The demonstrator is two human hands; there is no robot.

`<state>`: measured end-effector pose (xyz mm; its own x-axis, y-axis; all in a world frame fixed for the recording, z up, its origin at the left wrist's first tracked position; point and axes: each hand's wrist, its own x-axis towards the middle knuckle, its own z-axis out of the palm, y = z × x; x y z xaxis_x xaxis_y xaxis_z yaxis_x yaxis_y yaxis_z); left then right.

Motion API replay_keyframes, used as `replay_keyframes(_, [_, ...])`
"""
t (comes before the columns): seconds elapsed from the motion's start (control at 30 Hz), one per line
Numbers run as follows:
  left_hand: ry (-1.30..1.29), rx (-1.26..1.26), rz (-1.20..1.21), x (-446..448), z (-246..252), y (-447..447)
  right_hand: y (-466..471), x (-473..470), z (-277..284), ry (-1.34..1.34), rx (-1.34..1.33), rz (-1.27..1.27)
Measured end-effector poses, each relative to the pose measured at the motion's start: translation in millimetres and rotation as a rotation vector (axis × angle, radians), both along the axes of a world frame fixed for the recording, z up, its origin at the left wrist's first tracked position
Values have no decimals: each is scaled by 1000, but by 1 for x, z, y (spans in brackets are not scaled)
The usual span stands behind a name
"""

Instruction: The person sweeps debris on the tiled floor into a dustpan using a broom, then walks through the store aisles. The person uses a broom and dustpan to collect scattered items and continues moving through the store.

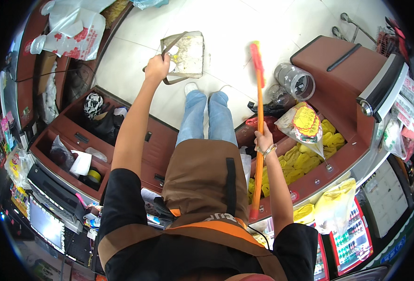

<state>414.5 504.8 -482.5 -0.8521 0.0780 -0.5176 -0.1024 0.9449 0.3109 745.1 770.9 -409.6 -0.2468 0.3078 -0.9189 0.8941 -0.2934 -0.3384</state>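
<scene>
My left hand (156,66) grips the handle of a metal dustpan (190,45), which is held out ahead of me over the tiled floor. Inside the pan lie white bits of litter (173,58) and some yellow scraps. A broom (260,95) with an orange stick runs upright along my right side, and my right hand (264,138) is closed around its shaft. The broom's red head (257,63) looks blurred and points away from me, towards the floor. Whether its bristles touch the tiles, I cannot tell.
Brown counters curve around both sides. Yellow bags (294,165) fill an open compartment on the right, near clear plastic jars (300,82) on the floor. An open drawer (77,158) on the left holds a tape roll (94,175). A screen (47,221) stands lower left.
</scene>
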Motion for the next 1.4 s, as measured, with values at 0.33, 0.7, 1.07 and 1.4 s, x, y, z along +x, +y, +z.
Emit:
replay_keyframes(0.33, [20,-66,24,2,-3,-60,14,-41,-109,-31,70,-279])
replay_keyframes(0.7, [77,-110,157,16,-35,-94,-127,-76,-90,-76,90,116])
replay_keyframes(1.07, [136,-113,158,19,-25,-85,-143,-106,6,-13,-546,204])
replay_keyframes(1.4, [218,-12,307,41,-24,-118,-77,-87,35,23,-139,541])
